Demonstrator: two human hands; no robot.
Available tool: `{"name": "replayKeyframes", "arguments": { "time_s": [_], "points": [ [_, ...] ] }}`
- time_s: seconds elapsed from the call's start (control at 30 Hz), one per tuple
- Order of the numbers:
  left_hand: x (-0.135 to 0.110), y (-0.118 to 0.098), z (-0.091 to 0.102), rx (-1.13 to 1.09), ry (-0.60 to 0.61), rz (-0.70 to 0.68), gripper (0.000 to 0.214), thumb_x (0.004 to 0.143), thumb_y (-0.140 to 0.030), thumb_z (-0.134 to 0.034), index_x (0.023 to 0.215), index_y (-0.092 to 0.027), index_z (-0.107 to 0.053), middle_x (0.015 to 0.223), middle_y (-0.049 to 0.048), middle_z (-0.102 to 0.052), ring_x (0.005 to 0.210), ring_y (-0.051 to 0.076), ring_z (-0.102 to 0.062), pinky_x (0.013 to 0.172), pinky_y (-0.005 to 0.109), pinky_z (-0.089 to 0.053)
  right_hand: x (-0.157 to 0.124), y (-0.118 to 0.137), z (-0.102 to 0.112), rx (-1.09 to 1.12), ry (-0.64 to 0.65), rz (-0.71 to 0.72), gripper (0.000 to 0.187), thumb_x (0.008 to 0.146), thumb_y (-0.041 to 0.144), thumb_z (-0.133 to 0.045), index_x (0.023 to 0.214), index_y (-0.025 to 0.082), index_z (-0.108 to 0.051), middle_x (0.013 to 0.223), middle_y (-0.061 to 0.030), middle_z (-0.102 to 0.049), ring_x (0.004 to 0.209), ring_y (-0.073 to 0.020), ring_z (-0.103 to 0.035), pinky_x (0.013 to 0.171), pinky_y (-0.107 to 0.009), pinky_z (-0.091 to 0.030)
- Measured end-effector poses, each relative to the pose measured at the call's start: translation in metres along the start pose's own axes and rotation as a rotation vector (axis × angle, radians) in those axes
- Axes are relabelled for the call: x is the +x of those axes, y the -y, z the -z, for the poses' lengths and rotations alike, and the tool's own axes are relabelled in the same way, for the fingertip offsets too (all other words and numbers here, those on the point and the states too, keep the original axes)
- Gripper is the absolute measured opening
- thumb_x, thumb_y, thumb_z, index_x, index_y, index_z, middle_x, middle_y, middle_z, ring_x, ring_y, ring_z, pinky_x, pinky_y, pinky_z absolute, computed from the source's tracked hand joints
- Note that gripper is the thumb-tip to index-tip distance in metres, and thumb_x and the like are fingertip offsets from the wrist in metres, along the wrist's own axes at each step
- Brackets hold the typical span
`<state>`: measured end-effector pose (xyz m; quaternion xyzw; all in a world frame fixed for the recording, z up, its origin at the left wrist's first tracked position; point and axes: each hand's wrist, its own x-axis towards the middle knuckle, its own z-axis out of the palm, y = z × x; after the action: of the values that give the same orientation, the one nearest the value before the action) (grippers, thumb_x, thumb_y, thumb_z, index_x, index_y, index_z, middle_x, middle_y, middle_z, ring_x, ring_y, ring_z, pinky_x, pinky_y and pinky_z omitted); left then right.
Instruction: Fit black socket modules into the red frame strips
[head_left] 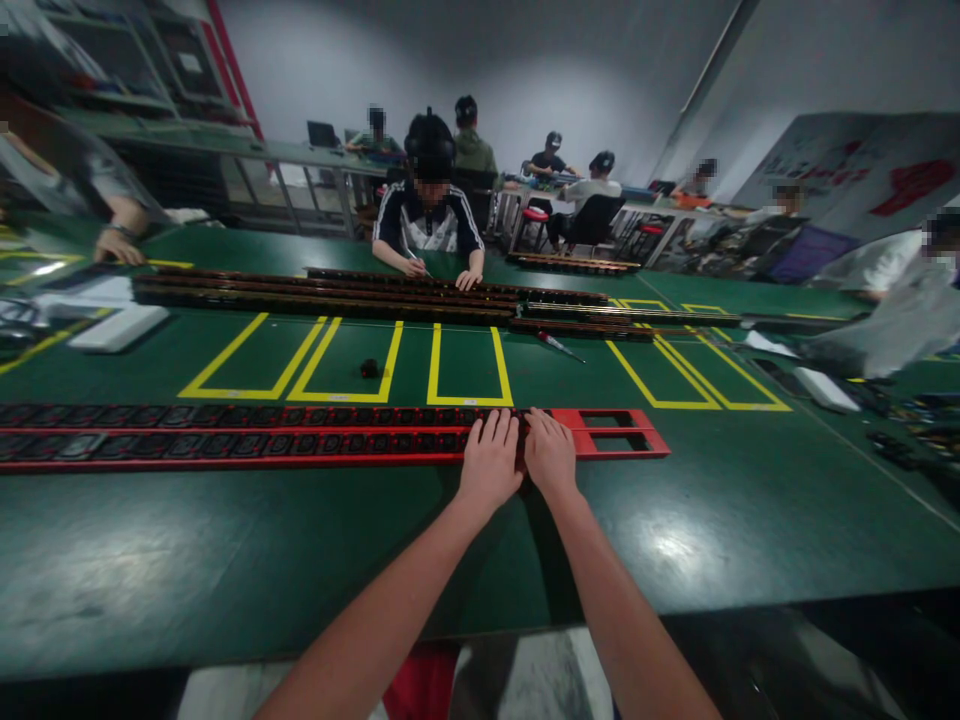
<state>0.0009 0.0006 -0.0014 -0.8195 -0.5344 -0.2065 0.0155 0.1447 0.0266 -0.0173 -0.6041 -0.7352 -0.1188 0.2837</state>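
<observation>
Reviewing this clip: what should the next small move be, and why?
Perhaps lift the right hand slightly to check beneath: it and the left hand cover that stretch of the red tray, hiding what lies there.

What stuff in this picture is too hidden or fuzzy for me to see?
All in the head view:
What lies beneath the left hand and right hand: the hands cover it.
The left end of the red tray: cut off by the picture's left edge.
Writing on the banner: too blurred.
What the small black block is: too small.
</observation>
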Motion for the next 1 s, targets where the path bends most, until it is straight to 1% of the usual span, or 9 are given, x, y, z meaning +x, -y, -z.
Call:
{"name": "replayKeyframes", "arguments": {
  "time_s": [0.23,0.67,0.87,1.0],
  "points": [
    [0.0007,0.0001,0.0006,0.010,0.020,0.001,0.069,0.092,-0.042,-0.052,0.153,-0.013,-0.043,0.164,0.0112,-0.037,0.152,0.027,-0.032,0.126,0.047,-0.026,-0.0004,-0.0007,0.0007,0.008,0.010,-0.007,0.039,0.095,0.013,-0.040,0.122,0.013,-0.069,0.133,-0.0121,-0.069,0.125,-0.0243,-0.062,0.104,-0.041,-0.041],
    [0.0003,-0.0005,0.0032,-0.010,0.035,0.006,0.067,0.093,-0.041,-0.049,0.154,-0.013,-0.042,0.164,0.0114,-0.036,0.152,0.027,-0.031,0.126,0.047,-0.024,0.0007,0.0016,0.0036,0.032,0.023,-0.025,0.040,0.097,0.014,-0.039,0.122,0.015,-0.070,0.133,-0.0119,-0.069,0.124,-0.0238,-0.062,0.105,-0.040,-0.042],
    [0.0001,0.0004,0.0029,-0.014,0.021,0.001,0.068,0.092,-0.040,-0.051,0.154,-0.012,-0.043,0.164,0.0113,-0.037,0.152,0.027,-0.032,0.126,0.047,-0.025,0.0010,0.0008,0.0034,0.033,0.029,-0.023,0.040,0.098,0.015,-0.038,0.122,0.013,-0.069,0.133,-0.0121,-0.069,0.124,-0.0241,-0.062,0.104,-0.039,-0.042],
    [0.0004,0.0009,0.0023,-0.020,0.018,0.004,0.067,0.093,-0.040,-0.049,0.153,-0.012,-0.043,0.164,0.0113,-0.037,0.152,0.027,-0.032,0.126,0.047,-0.025,0.0011,0.0002,0.0031,0.029,0.046,-0.026,0.041,0.098,0.013,-0.037,0.122,0.015,-0.070,0.134,-0.0111,-0.068,0.126,-0.0239,-0.062,0.104,-0.040,-0.042]
  ]
}}
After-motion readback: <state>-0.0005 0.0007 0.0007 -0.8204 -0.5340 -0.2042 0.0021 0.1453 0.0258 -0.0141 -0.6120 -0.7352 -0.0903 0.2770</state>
